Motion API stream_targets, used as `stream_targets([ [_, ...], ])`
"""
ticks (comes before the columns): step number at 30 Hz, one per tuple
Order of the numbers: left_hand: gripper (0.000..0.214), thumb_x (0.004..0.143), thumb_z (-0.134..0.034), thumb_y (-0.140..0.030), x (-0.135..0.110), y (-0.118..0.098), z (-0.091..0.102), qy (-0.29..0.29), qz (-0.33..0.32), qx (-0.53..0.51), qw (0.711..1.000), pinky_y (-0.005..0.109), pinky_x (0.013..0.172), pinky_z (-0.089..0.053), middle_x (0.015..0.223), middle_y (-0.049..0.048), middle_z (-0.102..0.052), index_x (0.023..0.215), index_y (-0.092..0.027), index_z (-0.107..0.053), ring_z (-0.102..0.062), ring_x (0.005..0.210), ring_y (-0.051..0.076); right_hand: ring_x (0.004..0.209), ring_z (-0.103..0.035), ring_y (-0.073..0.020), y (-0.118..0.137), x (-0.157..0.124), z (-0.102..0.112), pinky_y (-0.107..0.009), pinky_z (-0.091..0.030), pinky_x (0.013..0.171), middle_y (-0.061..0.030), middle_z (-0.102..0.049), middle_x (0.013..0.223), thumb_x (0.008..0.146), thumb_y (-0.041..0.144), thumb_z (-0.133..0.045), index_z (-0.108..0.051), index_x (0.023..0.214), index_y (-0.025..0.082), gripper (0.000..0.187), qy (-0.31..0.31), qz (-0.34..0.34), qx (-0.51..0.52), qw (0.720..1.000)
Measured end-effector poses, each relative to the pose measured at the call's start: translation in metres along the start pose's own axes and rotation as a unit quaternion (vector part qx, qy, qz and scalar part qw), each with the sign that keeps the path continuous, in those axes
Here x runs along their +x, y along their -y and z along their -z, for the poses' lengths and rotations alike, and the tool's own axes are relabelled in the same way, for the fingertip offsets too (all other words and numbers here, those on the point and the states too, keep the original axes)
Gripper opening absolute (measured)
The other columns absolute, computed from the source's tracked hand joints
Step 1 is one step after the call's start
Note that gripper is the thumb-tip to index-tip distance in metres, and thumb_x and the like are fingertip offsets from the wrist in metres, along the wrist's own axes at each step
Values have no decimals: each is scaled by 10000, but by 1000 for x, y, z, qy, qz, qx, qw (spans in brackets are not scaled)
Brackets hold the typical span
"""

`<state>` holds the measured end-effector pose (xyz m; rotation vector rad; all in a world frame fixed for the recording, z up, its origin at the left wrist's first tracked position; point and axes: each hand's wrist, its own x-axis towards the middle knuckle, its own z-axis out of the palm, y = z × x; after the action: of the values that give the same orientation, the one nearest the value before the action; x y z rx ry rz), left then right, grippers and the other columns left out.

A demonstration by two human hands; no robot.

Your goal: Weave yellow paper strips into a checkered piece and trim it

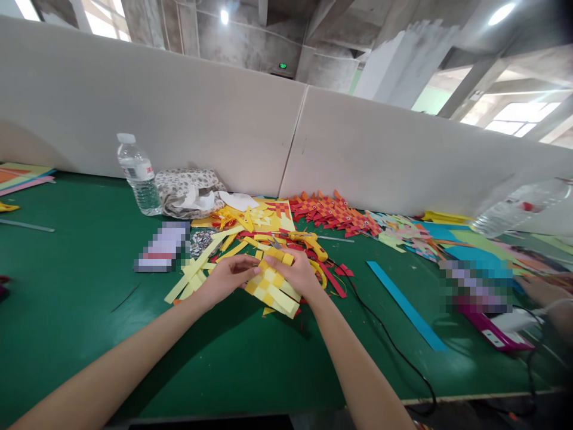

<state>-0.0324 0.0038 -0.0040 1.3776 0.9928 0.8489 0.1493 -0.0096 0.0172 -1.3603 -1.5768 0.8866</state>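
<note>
On the green tabletop (80,257), a clear plastic bottle with a white cap (138,173) stands upright at the left. Nearer the middle, loose pale-yellow paper strips (190,279) lie beside the left hand (230,278), whose thumb and fingers pinch the near-left edge of a yellow-and-cream checkered woven paper piece (270,280), held tilted just above the table. The right hand (298,272) grips its right side. Beyond lie a yellow gun-shaped tool (316,246) and red-and-orange woven paper pieces (333,212); farther right, a long flat blue paper strip (405,304).
</note>
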Motion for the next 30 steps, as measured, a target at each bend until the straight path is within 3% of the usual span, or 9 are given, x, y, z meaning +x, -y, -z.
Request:
stream_targets([
  [7, 347, 585, -717, -386, 1, -1, 0, -9, 41, -8, 999, 240, 605, -481, 754, 36, -680, 844, -160, -677, -601, 670, 139, 522, -480, -113, 2, 2, 2, -211, -370, 455, 4, -551, 590, 658, 435, -647, -596, 667, 150, 290, -53, 10, -25, 998],
  [12, 348, 581, -725, -368, 0, 0, 0, 16, 30, -3, 999, 206, 564, -413, 752, 23, -660, 854, -161, -665, -561, 646, 116, 564, -495, -120, 7, -1, -2, -211, -376, 483, 3, -564, 612, 677, 455, -624, -617, 693, 151, 305, -1, 28, -38, 999],
  [16, 275, 590, -708, -385, 1, 5, 1, 52, 5, 28, 998, 189, 442, -265, 522, -46, -507, 712, -145, -651, -395, 471, 65, 598, -507, -131, 10, -4, -7, -227, -388, 520, -5, -586, 646, 671, 493, -615, -636, 692, 149, 345, 23, 37, -82, 996],
  [20, 288, 610, -676, -431, 2, 7, 2, 55, 4, 42, 998, 200, 435, -230, 501, -57, -427, 685, -157, -630, -330, 455, 68, 684, -537, -158, 8, -1, -6, -258, -413, 592, -30, -627, 797, 658, 493, -627, -652, 816, 165, 364, 10, 30, -94, 995],
  [22, 291, 617, -666, -444, 1, 6, 2, 45, -4, 35, 998, 201, 449, -258, 527, -48, -442, 667, -161, -617, -353, 472, 75, 678, -535, -149, 5, 1, -3, -266, -418, 602, -32, -627, 858, 661, 467, -634, -642, 898, 187, 366, 7, 23, -84, 996],
  [25, 310, 602, -666, -465, 1, 4, 3, 16, -13, 26, 999, 202, 466, -294, 551, -38, -470, 629, -163, -597, -392, 487, 84, 599, -525, -125, 0, 4, 2, -262, -427, 572, -15, -617, 772, 674, 416, -633, -603, 972, 195, 372, 27, 6, -26, 999],
  [30, 315, 581, -677, -468, 1, 2, 4, -24, -14, 2, 1000, 198, 471, -309, 562, -45, -485, 615, -173, -571, -410, 485, 81, 659, -566, -140, -4, 5, 4, -279, -462, 635, -4, -612, 729, 631, 310, -685, -529, 1037, 184, 452, 47, 26, 53, 997],
])
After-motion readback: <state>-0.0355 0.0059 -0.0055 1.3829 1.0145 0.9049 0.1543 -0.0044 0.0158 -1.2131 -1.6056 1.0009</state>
